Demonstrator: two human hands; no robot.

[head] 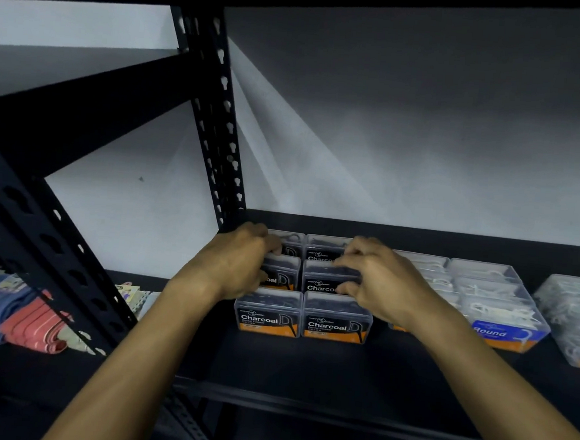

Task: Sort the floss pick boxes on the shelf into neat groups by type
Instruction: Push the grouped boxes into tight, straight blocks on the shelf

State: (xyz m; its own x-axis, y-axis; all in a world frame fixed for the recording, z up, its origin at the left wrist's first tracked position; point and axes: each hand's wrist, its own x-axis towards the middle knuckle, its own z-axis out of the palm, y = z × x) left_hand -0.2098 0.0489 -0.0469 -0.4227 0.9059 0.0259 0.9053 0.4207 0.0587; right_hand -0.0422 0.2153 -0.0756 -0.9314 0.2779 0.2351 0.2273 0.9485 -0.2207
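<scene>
Several clear boxes labelled Charcoal point(336, 317) stand in two columns and three rows on the black shelf point(306, 365), next to its upright post. My left hand point(240, 268) lies on the left middle Charcoal box point(280, 270), fingers curled over its top. My right hand point(377, 277) grips the right middle Charcoal box point(322, 277) between thumb and fingers. To the right sits a block of clear boxes with white picks, the front one labelled Round point(501, 324). Another clear box of white picks point(570, 318) stands at the far right, cut by the frame edge.
A black perforated post point(219, 129) rises just left of the Charcoal group, with diagonal braces point(40, 236) nearer me. Folded cloths in blue and red point(18, 310) lie on the neighbouring shelf to the left. A white wall backs the shelf. The upper shelf board hangs overhead.
</scene>
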